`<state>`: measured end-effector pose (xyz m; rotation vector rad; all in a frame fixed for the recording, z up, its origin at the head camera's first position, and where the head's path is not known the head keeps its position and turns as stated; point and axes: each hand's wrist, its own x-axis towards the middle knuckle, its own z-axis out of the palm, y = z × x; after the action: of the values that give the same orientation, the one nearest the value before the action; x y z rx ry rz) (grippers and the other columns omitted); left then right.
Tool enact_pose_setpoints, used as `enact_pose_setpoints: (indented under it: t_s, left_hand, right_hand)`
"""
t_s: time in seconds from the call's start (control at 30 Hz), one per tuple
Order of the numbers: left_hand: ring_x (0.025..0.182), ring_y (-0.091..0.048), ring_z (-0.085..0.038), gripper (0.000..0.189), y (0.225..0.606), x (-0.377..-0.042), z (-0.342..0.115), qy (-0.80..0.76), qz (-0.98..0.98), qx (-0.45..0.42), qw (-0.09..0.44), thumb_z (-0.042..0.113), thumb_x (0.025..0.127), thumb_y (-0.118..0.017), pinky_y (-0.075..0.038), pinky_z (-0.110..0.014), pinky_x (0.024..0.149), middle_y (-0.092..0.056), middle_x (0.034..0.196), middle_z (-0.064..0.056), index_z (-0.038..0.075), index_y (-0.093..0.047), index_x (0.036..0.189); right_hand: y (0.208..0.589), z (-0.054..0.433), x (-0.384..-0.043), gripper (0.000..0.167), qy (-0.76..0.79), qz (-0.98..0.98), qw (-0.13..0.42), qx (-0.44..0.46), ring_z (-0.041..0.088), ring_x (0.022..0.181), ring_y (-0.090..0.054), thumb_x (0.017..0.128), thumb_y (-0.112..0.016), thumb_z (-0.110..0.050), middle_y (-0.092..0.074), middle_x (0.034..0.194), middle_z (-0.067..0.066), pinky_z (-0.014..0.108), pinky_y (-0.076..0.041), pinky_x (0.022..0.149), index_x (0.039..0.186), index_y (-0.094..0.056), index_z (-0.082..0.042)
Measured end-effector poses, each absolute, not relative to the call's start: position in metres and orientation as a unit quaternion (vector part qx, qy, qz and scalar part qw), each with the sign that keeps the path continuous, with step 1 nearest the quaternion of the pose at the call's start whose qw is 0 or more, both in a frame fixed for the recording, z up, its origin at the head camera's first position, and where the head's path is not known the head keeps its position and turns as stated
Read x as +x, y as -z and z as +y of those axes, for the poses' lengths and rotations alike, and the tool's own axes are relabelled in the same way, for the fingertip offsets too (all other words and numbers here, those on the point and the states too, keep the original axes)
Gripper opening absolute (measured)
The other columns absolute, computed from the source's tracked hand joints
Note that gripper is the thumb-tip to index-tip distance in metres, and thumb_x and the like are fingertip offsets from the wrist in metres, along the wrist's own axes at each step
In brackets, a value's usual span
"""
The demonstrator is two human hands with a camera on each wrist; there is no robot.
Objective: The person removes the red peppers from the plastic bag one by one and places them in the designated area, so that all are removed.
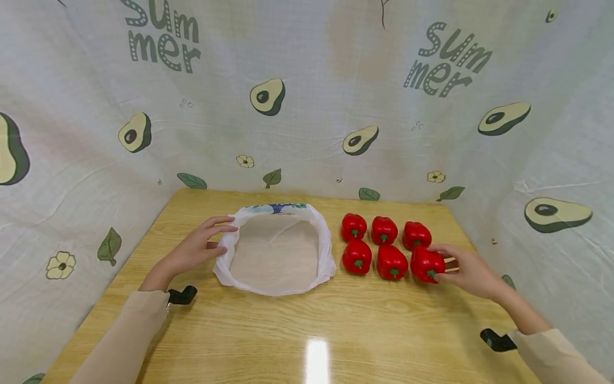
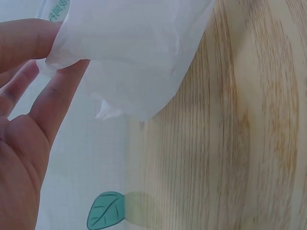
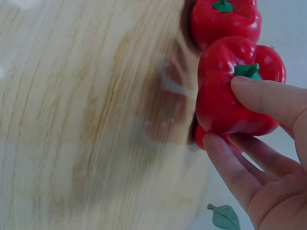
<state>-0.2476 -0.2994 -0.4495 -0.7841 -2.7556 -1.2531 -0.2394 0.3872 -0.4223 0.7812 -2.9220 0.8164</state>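
A white plastic bag stands on the table with its mouth spread wide and its rim folded outward. At its left rim my left hand holds the edge; in the left wrist view the thumb and finger tips slip behind the bag's film. My right hand grips a glossy red bell pepper, the front right one of a group. Its thumb lies by the green stem and the other fingers sit on the opposite side. In the right wrist view this bell pepper partly covers another behind it.
Several more red bell peppers stand close together in two rows right of the bag. The wooden table is bordered at the back and sides by a printed cloth with avocados and leaves.
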Motion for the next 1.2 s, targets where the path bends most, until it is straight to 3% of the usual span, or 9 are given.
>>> enact_pose_setpoints:
  t_s: [0.2, 0.63, 1.2]
  left_hand:
    - [0.148, -0.040, -0.044, 0.054, 0.450, -0.247, -0.299, 0.402, -0.880, -0.253, 0.005, -0.007, 0.096, -0.073, -0.059, -0.051, 0.100, -0.035, 0.166, -0.015, 0.004, -0.060, 0.147]
    - [0.148, -0.040, -0.044, 0.054, 0.449, -0.246, -0.299, 0.402, -0.879, -0.256, 0.008, -0.008, 0.096, -0.073, -0.058, -0.052, 0.101, -0.035, 0.166, -0.015, 0.003, -0.060, 0.147]
    - [0.147, -0.041, -0.043, 0.053, 0.451, -0.249, -0.300, 0.402, -0.882, -0.247, 0.003, -0.005, 0.096, -0.074, -0.058, -0.053, 0.101, -0.036, 0.166, -0.014, 0.004, -0.060, 0.147]
  right_hand:
    - [0.430, 0.393, -0.238, 0.064, -0.261, -0.932, 0.003, 0.251, 0.041, 0.105, -0.071, 0.082, -0.090, -0.002, -0.069, 0.131, 0.025, 0.037, -0.067, 0.077, 0.139, -0.062, -0.002]
    - [0.440, 0.394, -0.242, 0.063, -0.271, -0.935, -0.040, 0.227, 0.046, 0.111, -0.070, 0.087, -0.086, -0.002, -0.064, 0.137, 0.031, 0.045, -0.067, 0.083, 0.143, -0.058, 0.000]
    - [0.441, 0.398, -0.242, 0.065, -0.278, -0.931, -0.047, 0.232, 0.050, 0.115, -0.067, 0.089, -0.083, -0.003, -0.060, 0.140, 0.033, 0.045, -0.067, 0.083, 0.147, -0.054, 0.001]
